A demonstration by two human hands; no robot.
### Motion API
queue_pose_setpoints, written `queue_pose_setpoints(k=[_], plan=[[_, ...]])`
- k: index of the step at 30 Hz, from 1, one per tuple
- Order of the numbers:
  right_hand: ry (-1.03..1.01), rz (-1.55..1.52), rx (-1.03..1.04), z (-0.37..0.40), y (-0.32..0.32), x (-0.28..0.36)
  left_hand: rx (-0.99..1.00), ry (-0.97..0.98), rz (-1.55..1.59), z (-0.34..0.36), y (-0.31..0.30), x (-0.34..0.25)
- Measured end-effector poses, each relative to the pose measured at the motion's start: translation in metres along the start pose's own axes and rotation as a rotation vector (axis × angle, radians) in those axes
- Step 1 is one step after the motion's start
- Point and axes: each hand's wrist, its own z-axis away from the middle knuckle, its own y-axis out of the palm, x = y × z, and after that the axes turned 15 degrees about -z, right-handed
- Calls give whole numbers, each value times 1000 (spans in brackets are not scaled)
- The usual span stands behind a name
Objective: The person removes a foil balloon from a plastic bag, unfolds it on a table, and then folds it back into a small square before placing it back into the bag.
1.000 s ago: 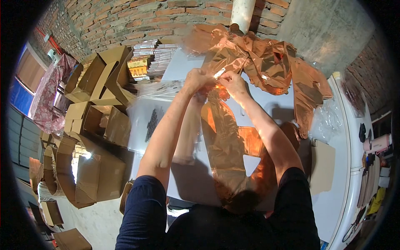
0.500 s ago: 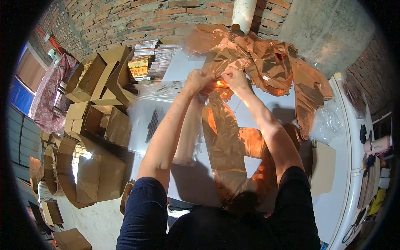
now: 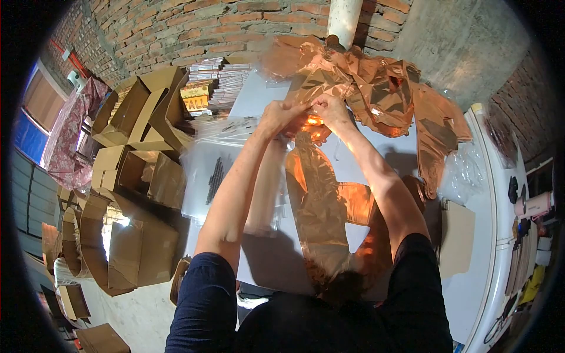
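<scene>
Apparently, the left hand (image 3: 278, 116) and right hand (image 3: 331, 110) nearly meet, fingertips pinching a shiny copper-coloured foil piece (image 3: 316, 123) over the far half of the white table (image 3: 252, 94). The crumpled copper-coloured foil heap (image 3: 381, 88) presses close there; uneven tugging or snagging could tear the thin film.

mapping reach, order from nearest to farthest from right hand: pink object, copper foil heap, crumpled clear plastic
From the right hand:
1. copper foil heap, beside it
2. crumpled clear plastic, right side
3. pink object, far right
</scene>
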Motion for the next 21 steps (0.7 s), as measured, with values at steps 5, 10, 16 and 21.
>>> queue_pose_setpoints(k=[5, 10, 16, 21], plan=[[-1, 18, -4, 0, 2, 8, 16, 1, 19, 3, 0, -3], [-64, 49, -3, 1, 2, 10, 14, 22, -26, 1, -1, 1], [-107, 42, 7, 2, 5, 12, -58, -2, -90, -4, 4, 5], [-235, 89, -148, 20, 3, 24, -88, -38, -97, -9, 9, 7]])
